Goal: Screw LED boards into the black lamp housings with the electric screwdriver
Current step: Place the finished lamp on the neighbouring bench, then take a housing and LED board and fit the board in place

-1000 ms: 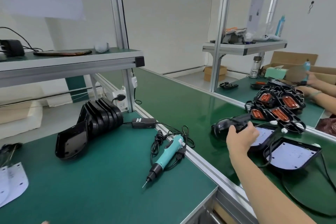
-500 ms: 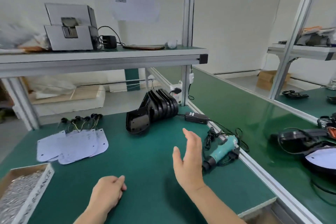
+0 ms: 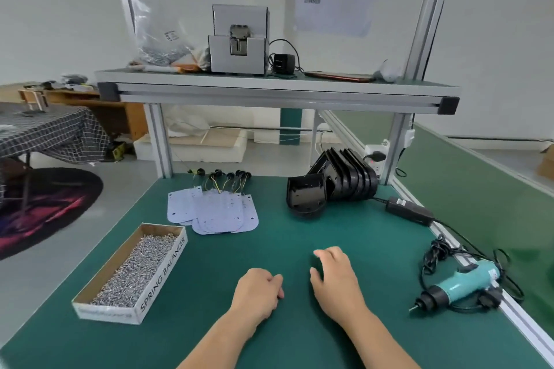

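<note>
Head view: left hand [image 3: 257, 293] and right hand [image 3: 335, 281] lie loose and empty; boards [image 3: 215, 213] at eleven o'clock, housings [image 3: 329, 183] at one, nothing joined yet.

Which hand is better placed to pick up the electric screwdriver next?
Right, probably. The electric screwdriver lies at the right edge of the table, on the side of the right hand. The left hand rests farther off, nearer the screw box. Both are empty.

My right hand [image 3: 335, 281], a second ago stretched out to the housings on the green belt and then raised edge-on, now lies palm-down low over the counter [image 3: 299, 237], beside my left hand [image 3: 257, 293]. View swung left: screw box [image 3: 132, 272] fully in sight.
</note>
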`<state>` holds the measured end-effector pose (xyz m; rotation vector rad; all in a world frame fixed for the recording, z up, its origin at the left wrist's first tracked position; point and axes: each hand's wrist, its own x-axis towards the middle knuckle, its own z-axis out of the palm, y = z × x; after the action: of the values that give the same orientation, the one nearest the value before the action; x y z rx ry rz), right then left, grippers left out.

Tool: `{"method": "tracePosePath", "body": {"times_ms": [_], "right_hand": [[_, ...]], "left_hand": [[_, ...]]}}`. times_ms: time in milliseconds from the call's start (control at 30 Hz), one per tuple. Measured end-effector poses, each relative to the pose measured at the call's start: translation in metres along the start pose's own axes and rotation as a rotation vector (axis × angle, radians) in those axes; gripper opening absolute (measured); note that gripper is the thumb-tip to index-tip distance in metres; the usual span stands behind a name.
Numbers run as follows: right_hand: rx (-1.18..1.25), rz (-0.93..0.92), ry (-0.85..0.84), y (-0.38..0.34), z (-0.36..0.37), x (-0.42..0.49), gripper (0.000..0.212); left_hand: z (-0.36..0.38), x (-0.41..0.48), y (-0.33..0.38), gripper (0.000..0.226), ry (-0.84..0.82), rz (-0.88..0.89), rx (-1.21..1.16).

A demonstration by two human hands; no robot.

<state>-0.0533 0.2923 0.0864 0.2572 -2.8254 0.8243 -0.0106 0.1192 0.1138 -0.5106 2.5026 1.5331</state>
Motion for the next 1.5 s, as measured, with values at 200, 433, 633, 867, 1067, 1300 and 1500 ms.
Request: {"method": "tracePosePath", "body": {"times_ms": [200,433,633,867,1067,1300,1500], "right_hand": [[-0.089,-0.020,0.040,0.002,0.005,0.000,0.031],[-0.061,0.009,0.060,0.001,0.007,0.000,0.027],[-0.003,0.052,0.026,-0.002,0.003,0.002,0.027],[-0.033,0.188,0.038,-0.014,0.007,0.028,0.041],[0.148,0.231,0.104,-0.020,0.010,0.068,0.075],[0.091,0.199,0.082,-0.018,0.019,0.108,0.074],[0.062,0.194,0.059,-0.009,0.028,0.113,0.052]], "left_hand": [[-0.033,-0.019,0.001,0.041,-0.132,0.004,-0.242],[-0.165,-0.005,-0.022,0.044,0.454,0.165,-0.164],[-0.197,0.007,-0.062,0.050,0.502,0.113,0.358],[-0.191,0.012,-0.070,0.033,0.554,0.186,0.417],[-0.193,0.047,-0.032,0.024,0.603,0.275,0.410],[-0.186,0.139,0.033,0.040,0.444,0.186,0.485],[-0.171,0.220,0.059,0.071,0.218,0.071,0.679]]}}
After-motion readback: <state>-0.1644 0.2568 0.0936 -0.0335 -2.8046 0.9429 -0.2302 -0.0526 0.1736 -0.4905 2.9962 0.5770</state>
